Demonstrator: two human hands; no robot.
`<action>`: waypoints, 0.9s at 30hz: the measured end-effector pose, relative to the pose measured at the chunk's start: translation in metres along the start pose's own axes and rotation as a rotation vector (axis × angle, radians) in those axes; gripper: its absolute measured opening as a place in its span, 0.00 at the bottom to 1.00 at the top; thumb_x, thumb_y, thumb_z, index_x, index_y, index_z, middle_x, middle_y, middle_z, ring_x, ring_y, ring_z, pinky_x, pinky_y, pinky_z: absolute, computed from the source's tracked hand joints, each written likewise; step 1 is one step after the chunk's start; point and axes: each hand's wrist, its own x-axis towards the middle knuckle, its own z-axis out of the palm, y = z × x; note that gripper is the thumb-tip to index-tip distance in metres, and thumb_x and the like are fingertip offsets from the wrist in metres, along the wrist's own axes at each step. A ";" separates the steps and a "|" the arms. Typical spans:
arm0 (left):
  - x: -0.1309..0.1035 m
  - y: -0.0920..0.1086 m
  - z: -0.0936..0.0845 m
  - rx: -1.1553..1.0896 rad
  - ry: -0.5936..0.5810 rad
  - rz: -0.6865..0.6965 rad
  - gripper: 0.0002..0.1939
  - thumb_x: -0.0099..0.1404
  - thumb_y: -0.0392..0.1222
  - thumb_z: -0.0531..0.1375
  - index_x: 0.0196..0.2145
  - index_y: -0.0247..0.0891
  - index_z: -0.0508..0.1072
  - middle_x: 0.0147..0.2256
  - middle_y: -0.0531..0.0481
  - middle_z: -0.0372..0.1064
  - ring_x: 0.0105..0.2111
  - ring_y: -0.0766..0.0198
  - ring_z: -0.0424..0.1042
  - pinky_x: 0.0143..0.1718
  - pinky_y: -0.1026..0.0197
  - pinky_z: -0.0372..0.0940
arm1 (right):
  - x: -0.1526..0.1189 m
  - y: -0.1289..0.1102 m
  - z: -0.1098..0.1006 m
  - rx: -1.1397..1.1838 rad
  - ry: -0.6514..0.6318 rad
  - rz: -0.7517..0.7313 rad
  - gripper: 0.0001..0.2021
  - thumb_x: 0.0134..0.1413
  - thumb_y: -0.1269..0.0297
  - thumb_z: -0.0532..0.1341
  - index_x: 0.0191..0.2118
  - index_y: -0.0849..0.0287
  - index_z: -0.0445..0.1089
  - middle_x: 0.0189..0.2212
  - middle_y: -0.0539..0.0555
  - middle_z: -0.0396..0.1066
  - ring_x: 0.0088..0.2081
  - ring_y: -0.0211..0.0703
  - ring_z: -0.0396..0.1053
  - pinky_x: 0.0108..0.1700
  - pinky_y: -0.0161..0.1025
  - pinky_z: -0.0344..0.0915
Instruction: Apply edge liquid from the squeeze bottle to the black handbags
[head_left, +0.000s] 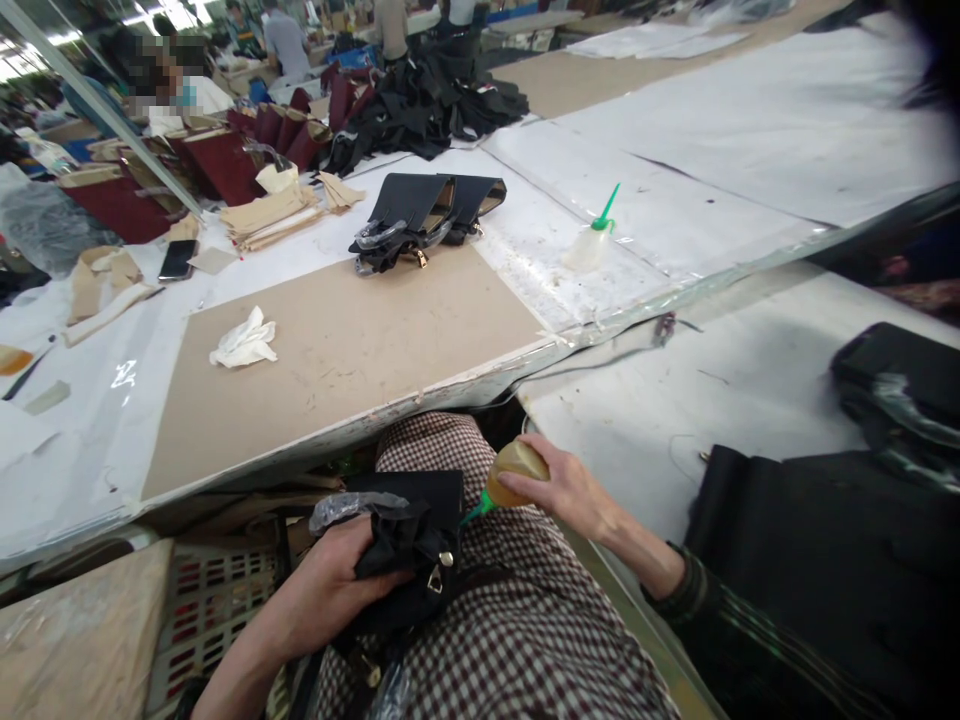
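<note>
- Black bag (442, 505) is held over the lap, below the near edge of the tabletop (712, 140); checked cloth (555, 590) is seen under it.
- Left grip: fingers of the left hand (341, 575) are closed round the bag's gathered side, by clear plastic wrap (352, 508) and gold-coloured hardware (436, 578).
- Right grip: amber squeeze bottle (520, 462) is clasped in the curled fingers of the right hand (562, 490). Bottle is tipped down, green nozzle (480, 508) aimed at the bag's right edge; whether the tip touches cannot be told.
- Beige board (360, 370) is laid along the tabletop's near edge. Crumpled white paper (246, 338) is on its left part.
- Two black bag pieces (412, 200) are laid across the board's far edge, near its far right corner.
- Second squeeze bottle (589, 248), pale with green nozzle, is placed right of the board, nearer the tabletop's near edge than its far one.
- Smartphone (178, 260) is set beyond the board's far left corner, beside stacked beige strips (270, 217).
- Maroon pieces (221, 165) and a black heap (435, 105) are piled toward the tabletop's far edge.
</note>
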 end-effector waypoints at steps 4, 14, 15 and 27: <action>0.000 -0.001 0.002 -0.002 -0.002 -0.009 0.10 0.72 0.45 0.64 0.47 0.39 0.78 0.48 0.49 0.77 0.46 0.57 0.72 0.52 0.60 0.64 | 0.000 0.003 -0.003 0.083 -0.014 0.077 0.21 0.54 0.46 0.67 0.46 0.55 0.71 0.30 0.50 0.75 0.27 0.47 0.72 0.27 0.42 0.67; -0.001 -0.005 0.008 0.009 -0.002 -0.042 0.17 0.72 0.49 0.64 0.55 0.40 0.77 0.53 0.48 0.77 0.51 0.55 0.73 0.55 0.58 0.65 | -0.007 0.006 0.000 0.234 0.002 0.198 0.20 0.55 0.45 0.67 0.44 0.55 0.69 0.26 0.48 0.72 0.21 0.42 0.68 0.20 0.39 0.65; 0.000 -0.005 0.008 0.018 0.002 -0.041 0.16 0.72 0.49 0.64 0.53 0.40 0.77 0.51 0.48 0.77 0.50 0.55 0.73 0.54 0.58 0.65 | -0.007 0.007 0.000 0.248 -0.004 0.201 0.19 0.55 0.45 0.68 0.43 0.55 0.69 0.26 0.48 0.71 0.21 0.41 0.68 0.20 0.39 0.65; 0.000 -0.007 0.004 0.009 0.048 -0.128 0.13 0.69 0.50 0.65 0.44 0.38 0.79 0.42 0.49 0.79 0.43 0.55 0.74 0.48 0.58 0.70 | -0.019 0.007 0.004 0.547 -0.156 0.192 0.16 0.57 0.48 0.67 0.41 0.56 0.71 0.28 0.49 0.71 0.23 0.39 0.66 0.20 0.35 0.60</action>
